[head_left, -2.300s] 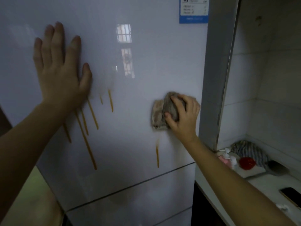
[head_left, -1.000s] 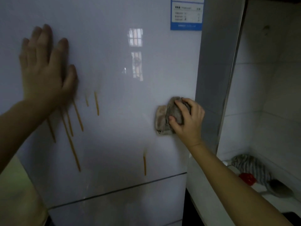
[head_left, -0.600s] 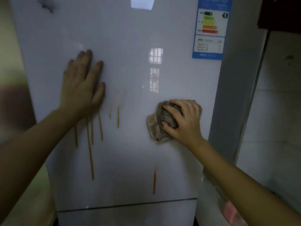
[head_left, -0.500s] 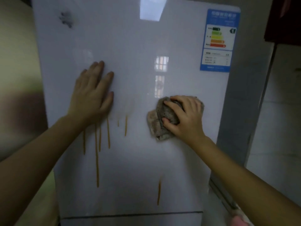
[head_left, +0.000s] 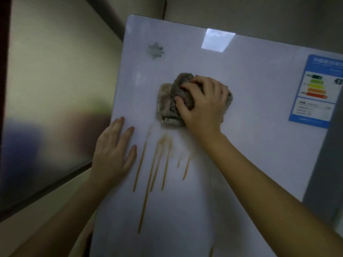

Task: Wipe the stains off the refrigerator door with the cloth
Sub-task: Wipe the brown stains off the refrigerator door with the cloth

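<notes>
The white glossy refrigerator door [head_left: 250, 145] fills the middle of the view. Several thin brown-orange drip stains [head_left: 148, 175] run down it, smeared at their tops just below the cloth. My right hand [head_left: 202, 104] presses a bunched grey-brown cloth [head_left: 170, 104] flat against the door above the stains. My left hand [head_left: 113, 153] lies flat with fingers spread on the door's left edge, beside the leftmost streak. One more short streak [head_left: 211, 252] shows at the bottom edge.
A blue energy label [head_left: 315, 91] is stuck at the door's upper right. A faint snowflake mark [head_left: 156, 51] sits near the upper left corner. A beige wall [head_left: 55, 71] lies to the left, and a grey fridge side panel [head_left: 323, 164] to the right.
My right hand has carried the cloth up and left, from the door's right side to just above the drip streaks, smearing their tops. My left hand has slid down to the door's left edge.
</notes>
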Tool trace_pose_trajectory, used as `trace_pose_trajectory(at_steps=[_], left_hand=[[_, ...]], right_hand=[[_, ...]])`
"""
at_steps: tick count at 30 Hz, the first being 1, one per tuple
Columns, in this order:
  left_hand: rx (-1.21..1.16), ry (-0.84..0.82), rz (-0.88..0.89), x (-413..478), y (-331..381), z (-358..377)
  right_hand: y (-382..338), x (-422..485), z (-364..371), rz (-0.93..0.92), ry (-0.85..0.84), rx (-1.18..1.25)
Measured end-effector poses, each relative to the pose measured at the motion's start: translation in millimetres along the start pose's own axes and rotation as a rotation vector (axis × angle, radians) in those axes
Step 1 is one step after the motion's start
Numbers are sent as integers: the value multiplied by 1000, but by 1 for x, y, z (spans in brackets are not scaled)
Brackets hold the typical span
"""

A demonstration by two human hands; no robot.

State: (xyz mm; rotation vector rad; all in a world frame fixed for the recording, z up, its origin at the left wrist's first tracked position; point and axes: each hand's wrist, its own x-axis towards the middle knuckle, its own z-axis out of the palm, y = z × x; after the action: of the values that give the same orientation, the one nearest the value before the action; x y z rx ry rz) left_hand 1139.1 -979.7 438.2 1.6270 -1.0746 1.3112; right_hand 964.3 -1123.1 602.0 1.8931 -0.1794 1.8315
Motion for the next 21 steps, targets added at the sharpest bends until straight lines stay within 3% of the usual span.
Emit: trace_pose_trajectory(at_steps=[7,10,13,17,21], left_hand=[[-29,-52,3,-50,-21,13],[-36,-63,7,-51,-22,16],[-24,-92,16,-51,-27,15],[-25,-121,22,-53,-29,16],[-34,-127,16,-54,-27,17]], right_hand=[[-19,-105,-12,-386,-308,68],[2,-143,-29,-622,-426,84],[31,-132,-44,-723,-450,74],[56,-68,-49,-613,-304,0],[40,-24,-31,-258,-155,-57]])
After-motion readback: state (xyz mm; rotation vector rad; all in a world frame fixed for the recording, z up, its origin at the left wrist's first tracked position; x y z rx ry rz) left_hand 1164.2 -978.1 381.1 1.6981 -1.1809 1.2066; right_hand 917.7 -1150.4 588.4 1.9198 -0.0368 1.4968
